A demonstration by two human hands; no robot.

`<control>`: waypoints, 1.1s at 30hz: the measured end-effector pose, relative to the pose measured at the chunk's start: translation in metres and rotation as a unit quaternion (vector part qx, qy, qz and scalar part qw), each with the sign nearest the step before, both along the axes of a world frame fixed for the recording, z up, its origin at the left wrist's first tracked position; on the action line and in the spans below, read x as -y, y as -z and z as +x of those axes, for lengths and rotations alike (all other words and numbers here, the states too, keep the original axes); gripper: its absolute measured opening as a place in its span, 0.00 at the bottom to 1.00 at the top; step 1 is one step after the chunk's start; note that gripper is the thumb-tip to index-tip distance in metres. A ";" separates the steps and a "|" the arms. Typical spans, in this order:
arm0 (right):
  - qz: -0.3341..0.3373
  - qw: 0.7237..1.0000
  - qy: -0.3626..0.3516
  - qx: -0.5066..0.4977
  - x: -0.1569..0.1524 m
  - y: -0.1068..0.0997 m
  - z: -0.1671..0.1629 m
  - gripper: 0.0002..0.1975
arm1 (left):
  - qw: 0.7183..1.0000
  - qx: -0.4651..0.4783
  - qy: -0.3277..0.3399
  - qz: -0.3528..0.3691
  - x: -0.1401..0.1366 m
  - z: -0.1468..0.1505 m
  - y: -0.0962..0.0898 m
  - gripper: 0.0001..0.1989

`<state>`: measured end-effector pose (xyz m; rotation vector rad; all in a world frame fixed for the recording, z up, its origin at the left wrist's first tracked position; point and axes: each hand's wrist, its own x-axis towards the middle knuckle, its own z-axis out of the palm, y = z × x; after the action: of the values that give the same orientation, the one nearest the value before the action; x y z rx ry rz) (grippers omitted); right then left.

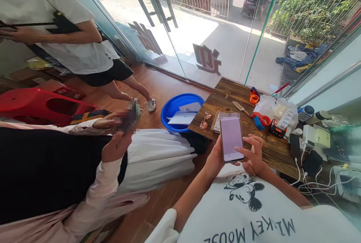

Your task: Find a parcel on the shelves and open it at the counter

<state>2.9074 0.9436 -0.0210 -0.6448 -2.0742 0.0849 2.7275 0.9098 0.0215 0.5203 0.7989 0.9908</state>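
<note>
A smartphone [231,137] with a pale lilac screen is held upright in front of my chest, over the near edge of the wooden table. My left hand [213,159] is closed around its lower left side. One finger of my right hand [253,155] touches the lower right of the screen. The other fingers of that hand are apart, loosely bent, and hold nothing. Just behind the phone, partly hidden by it, lies a small box with a printed sheet [217,122].
The wooden table [222,94] bears a knife [241,109], tape rolls [261,121], a label printer [278,128] and tangled cables [313,186]. A blue basin [166,112] with papers stands on the floor. A person [113,149] at left holds a blurred object; another stands behind, near the glass doors.
</note>
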 end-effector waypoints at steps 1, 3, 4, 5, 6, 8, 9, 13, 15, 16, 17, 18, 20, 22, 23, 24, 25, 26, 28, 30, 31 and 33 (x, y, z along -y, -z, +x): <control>-0.025 1.000 0.009 0.001 -0.001 -0.004 0.000 0.24 | 1.000 0.002 0.001 0.005 0.000 -0.001 0.001 0.43; -0.076 0.997 0.017 0.028 -0.004 -0.015 -0.003 0.26 | 1.000 0.003 -0.003 0.015 0.000 -0.001 0.003 0.48; -0.096 0.994 0.016 0.046 -0.006 -0.020 -0.005 0.27 | 1.000 0.002 -0.004 0.017 0.000 -0.001 0.004 0.50; -0.109 0.992 0.015 0.061 -0.007 -0.024 -0.007 0.28 | 1.000 -0.001 -0.006 0.019 0.001 -0.001 0.005 0.51; -0.115 0.991 0.013 0.070 -0.008 -0.027 -0.009 0.29 | 1.000 -0.005 -0.011 0.020 0.001 0.000 0.007 0.52; -0.114 0.991 -0.003 0.074 -0.010 -0.030 -0.013 0.29 | 0.999 -0.012 -0.020 0.022 0.001 0.001 0.009 0.51; -0.112 0.991 -0.014 0.070 -0.010 -0.030 -0.014 0.29 | 0.999 -0.015 -0.023 0.022 0.002 0.001 0.010 0.50; -0.110 0.992 -0.029 0.048 -0.010 -0.028 -0.012 0.27 | 1.000 -0.015 -0.016 0.016 0.002 0.001 0.012 0.47; -0.106 0.992 -0.036 0.050 -0.010 -0.027 -0.010 0.25 | 0.999 -0.013 -0.030 0.021 0.003 0.001 0.012 0.44; -0.104 0.992 -0.042 0.054 -0.009 -0.027 -0.009 0.24 | 0.999 -0.013 -0.042 0.023 0.003 0.001 0.012 0.43; -0.104 0.992 -0.047 0.057 -0.009 -0.026 -0.008 0.23 | 0.998 -0.014 -0.054 0.024 0.003 0.001 0.012 0.42; -0.106 0.991 -0.051 0.058 -0.009 -0.026 -0.007 0.22 | 0.998 -0.014 -0.063 0.024 0.003 0.001 0.013 0.41; -0.114 0.991 -0.053 0.053 -0.008 -0.027 -0.006 0.22 | 0.998 -0.013 -0.063 0.022 0.002 0.001 0.014 0.42; -0.121 0.990 -0.052 0.047 -0.009 -0.027 -0.007 0.24 | 0.998 -0.010 -0.053 0.022 0.002 0.001 0.014 0.44; -0.122 0.990 -0.048 0.045 -0.009 -0.027 -0.007 0.25 | 0.999 -0.007 -0.047 0.022 0.002 0.001 0.014 0.45; -0.121 0.991 -0.042 0.045 -0.009 -0.028 -0.007 0.26 | 0.999 -0.004 -0.042 0.020 0.002 0.001 0.014 0.46; -0.118 0.991 -0.038 0.045 -0.009 -0.028 -0.008 0.27 | 0.999 -0.001 -0.039 0.017 0.002 0.001 0.013 0.47; -0.116 0.992 -0.034 0.044 -0.009 -0.029 -0.008 0.27 | 0.999 0.002 -0.034 0.015 0.002 0.000 0.012 0.47; -0.113 0.992 -0.027 0.038 -0.009 -0.029 -0.009 0.27 | 1.000 0.000 -0.021 0.009 0.002 0.000 0.009 0.48; -0.118 0.992 -0.020 0.032 -0.008 -0.030 -0.009 0.29 | 1.000 -0.009 -0.004 0.006 0.003 -0.001 0.008 0.47; -0.121 0.992 -0.020 0.031 -0.008 -0.029 -0.009 0.30 | 1.000 -0.013 0.001 0.006 0.003 -0.001 0.008 0.46; -0.123 0.992 -0.023 0.034 -0.007 -0.028 -0.009 0.30 | 1.000 -0.015 -0.002 0.008 0.003 -0.002 0.008 0.45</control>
<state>2.8981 0.9510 0.0074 -0.7575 -2.1633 0.3552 2.7259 0.9066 0.0135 0.5489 0.8201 0.9957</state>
